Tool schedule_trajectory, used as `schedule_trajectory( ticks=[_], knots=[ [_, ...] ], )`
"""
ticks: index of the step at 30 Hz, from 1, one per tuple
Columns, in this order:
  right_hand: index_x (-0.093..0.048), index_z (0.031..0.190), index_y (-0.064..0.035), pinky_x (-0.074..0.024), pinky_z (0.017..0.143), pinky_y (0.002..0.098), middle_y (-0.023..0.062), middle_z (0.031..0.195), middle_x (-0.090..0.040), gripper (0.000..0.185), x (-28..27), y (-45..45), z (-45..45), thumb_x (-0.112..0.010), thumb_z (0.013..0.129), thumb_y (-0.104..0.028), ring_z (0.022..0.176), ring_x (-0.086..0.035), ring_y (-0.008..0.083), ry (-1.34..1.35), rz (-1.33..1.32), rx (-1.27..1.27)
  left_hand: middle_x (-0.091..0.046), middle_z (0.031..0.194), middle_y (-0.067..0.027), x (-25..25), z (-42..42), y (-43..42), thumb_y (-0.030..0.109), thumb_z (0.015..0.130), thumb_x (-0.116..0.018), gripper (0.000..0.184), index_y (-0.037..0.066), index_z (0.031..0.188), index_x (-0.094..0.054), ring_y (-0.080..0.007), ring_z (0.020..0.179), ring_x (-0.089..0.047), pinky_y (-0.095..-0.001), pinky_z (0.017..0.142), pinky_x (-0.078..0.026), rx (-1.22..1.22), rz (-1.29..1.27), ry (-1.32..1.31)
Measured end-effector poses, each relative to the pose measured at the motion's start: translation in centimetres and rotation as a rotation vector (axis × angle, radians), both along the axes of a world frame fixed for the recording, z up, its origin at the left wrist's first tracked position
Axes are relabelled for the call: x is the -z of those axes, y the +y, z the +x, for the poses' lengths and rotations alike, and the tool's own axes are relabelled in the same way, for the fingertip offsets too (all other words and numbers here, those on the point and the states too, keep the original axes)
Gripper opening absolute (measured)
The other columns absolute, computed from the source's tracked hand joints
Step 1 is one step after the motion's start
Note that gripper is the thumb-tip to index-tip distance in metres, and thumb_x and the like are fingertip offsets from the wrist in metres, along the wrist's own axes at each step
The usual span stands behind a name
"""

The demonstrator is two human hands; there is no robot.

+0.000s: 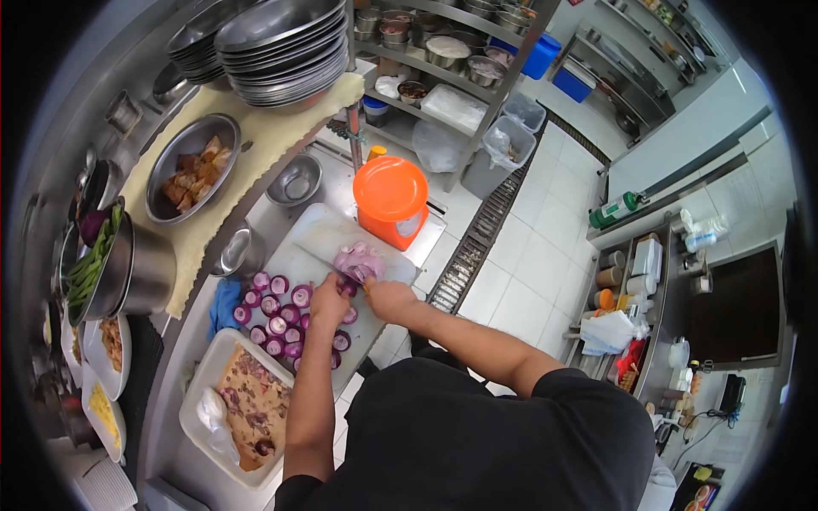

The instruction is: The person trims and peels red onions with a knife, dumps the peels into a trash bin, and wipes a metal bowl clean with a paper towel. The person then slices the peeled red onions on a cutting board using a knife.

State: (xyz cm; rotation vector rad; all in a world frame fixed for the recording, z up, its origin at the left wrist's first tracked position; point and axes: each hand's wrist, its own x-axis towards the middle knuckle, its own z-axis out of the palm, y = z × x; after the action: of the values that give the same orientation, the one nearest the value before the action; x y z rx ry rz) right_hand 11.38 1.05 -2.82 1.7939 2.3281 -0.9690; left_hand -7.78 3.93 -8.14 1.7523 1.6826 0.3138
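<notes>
My right hand is closed round the handle of a kitchen knife, whose blade points up and left across the white cutting board. Close beside the blade, my left hand grips a red onion, partly hidden by the fingers. Sliced onion lies in a pale purple heap just beyond the knife. Several peeled red onions with cut ends cover the board's left side, around my left wrist.
An orange kitchen scale stands beyond the board. A white tub with onion skins and a plastic bag sits at the lower left, near a blue cloth. Metal bowls stand farther back; a bowl of meat rests on the upper shelf.
</notes>
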Motion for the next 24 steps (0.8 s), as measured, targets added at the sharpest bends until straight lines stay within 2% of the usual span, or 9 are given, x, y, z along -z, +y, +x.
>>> schedule_trajectory(
  ticks=[3,5,6,8,11,15,21,24],
  knots=[
    [-0.055,0.122,0.0031,-0.0593,0.077,0.0536,0.0222,0.097,-0.076,0.034,-0.1,0.4,0.9,-0.06,0.101,-0.024,0.089,-0.076,0.0424,-0.025,0.048,-0.028,-0.076,0.101,-0.0174,0.7,-0.3,0.3,0.018,0.089,-0.076,0.025,0.004,0.107,-0.067,-0.0384,0.099,-0.073,-0.0485,0.09,-0.055,-0.017,0.029,-0.088],
    [-0.055,0.12,0.0026,-0.0592,0.077,0.0541,0.0226,0.097,-0.076,0.033,0.7,-0.5,0.7,-0.059,0.101,-0.024,0.09,-0.076,0.0424,-0.016,0.056,-0.053,-0.077,0.093,-0.0161,1.2,-0.1,0.4,0.018,0.085,-0.079,0.025,0.004,0.104,-0.07,-0.0374,0.092,-0.074,-0.0464,0.087,-0.057,-0.03,0.126,-0.047],
    [-0.055,0.12,0.002,-0.0591,0.077,0.0546,0.0228,0.097,-0.076,0.033,1.1,-0.6,0.7,-0.058,0.101,-0.025,0.09,-0.076,0.0425,-0.018,0.056,-0.055,-0.076,0.096,-0.0176,1.6,-0.1,0.4,0.02,0.084,-0.079,0.027,0.004,0.105,-0.07,-0.0379,0.094,-0.074,-0.047,0.082,-0.057,-0.033,0.144,-0.021],
    [-0.055,0.118,0.001,-0.0586,0.077,0.0556,0.023,0.097,-0.076,0.032,3.1,-0.6,-0.3,-0.057,0.102,-0.026,0.091,-0.075,0.0427,-0.095,0.001,0.05,-0.077,0.098,-0.0165,1.0,-0.3,0.4,0.021,0.083,-0.08,0.027,0.006,0.104,-0.072,-0.0358,0.094,-0.074,-0.0458,0.084,-0.058,-0.045,0.114,-0.032],
    [-0.055,0.118,0.0007,-0.0582,0.079,0.0554,0.0237,0.097,-0.076,0.031,2.1,0.4,-0.2,-0.057,0.104,-0.026,0.092,-0.075,0.0429,-0.062,0.03,-0.011,-0.076,0.09,-0.0131,1.5,-0.6,0.6,0.022,0.08,-0.084,0.028,0.007,0.101,-0.074,-0.0304,0.085,-0.075,-0.0411,0.077,-0.058,-0.045,0.115,-0.068],
    [-0.054,0.119,0.0006,-0.0582,0.08,0.0548,0.0237,0.095,-0.075,0.031,-1.8,0.3,-0.3,-0.059,0.104,-0.026,0.092,-0.075,0.0429,-0.079,0.021,-0.048,-0.078,0.093,-0.0114,1.1,-0.7,0.7,0.018,0.081,-0.083,0.027,0.007,0.104,-0.076,-0.0266,0.089,-0.076,-0.0377,0.081,-0.059,-0.07,0.053,-0.059],
    [-0.053,0.121,0.0023,-0.0579,0.079,0.0545,0.0257,0.094,-0.074,0.037,1.8,-0.2,-0.7,-0.06,0.105,-0.03,0.091,-0.074,0.0441,-0.049,0.017,-0.008,-0.079,0.096,-0.0103,0.7,-0.6,0.4,0.013,0.081,-0.081,0.027,0.004,0.105,-0.075,-0.0237,0.091,-0.076,-0.0365,0.084,-0.06,-0.061,0.037,-0.079],
    [-0.051,0.122,0.0021,-0.0578,0.079,0.0542,0.025,0.093,-0.074,0.038,-0.7,0.7,-0.6,-0.06,0.105,-0.03,0.09,-0.074,0.0437,-0.072,0.007,-0.06,-0.079,0.096,-0.0098,1.1,-0.8,0.6,0.014,0.081,-0.081,0.027,0.004,0.105,-0.074,-0.0235,0.091,-0.076,-0.0363,0.084,-0.06,-0.055,0.039,-0.107]
  ],
)
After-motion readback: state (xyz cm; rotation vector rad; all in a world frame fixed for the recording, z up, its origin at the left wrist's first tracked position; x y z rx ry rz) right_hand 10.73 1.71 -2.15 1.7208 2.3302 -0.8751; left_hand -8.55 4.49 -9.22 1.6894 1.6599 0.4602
